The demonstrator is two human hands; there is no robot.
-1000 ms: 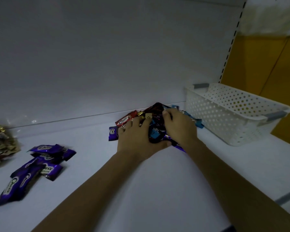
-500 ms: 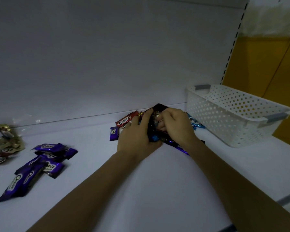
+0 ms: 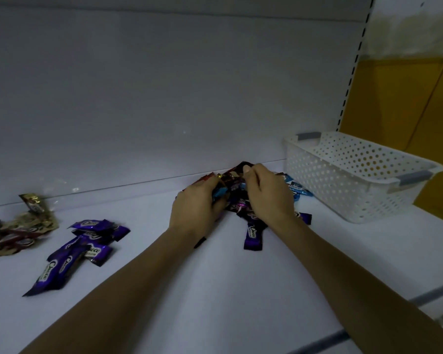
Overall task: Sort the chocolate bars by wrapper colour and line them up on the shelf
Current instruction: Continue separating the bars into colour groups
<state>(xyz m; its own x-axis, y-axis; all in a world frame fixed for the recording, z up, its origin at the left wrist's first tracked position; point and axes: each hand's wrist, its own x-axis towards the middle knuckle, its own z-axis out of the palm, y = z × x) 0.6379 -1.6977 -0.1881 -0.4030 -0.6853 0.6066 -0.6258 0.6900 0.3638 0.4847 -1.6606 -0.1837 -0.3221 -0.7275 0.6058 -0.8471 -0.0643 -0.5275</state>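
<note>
A mixed pile of chocolate bars (image 3: 237, 192) lies at the back of the white shelf (image 3: 215, 290), with red, dark, purple and blue wrappers. My left hand (image 3: 196, 213) grips a blue-wrapped bar (image 3: 219, 196) at the pile's left side. My right hand (image 3: 266, 195) curls over the pile and pinches a dark wrapper (image 3: 242, 167) at its top. One purple bar (image 3: 253, 236) sticks out toward me. Blue bars (image 3: 297, 189) lie to the right of the pile. A group of purple bars (image 3: 79, 249) lies at the left, with gold and brown bars (image 3: 18, 231) beyond.
A white perforated basket (image 3: 356, 180) with grey handles stands at the right end of the shelf. The white back panel (image 3: 164, 98) rises just behind the pile. A yellow wall (image 3: 407, 103) is at the far right.
Both hands have dug deeper into the pile. The left hand now grips a blue bar, the right hand has moved up onto the dark wrapper, and a purple bar has slid out toward me.
</note>
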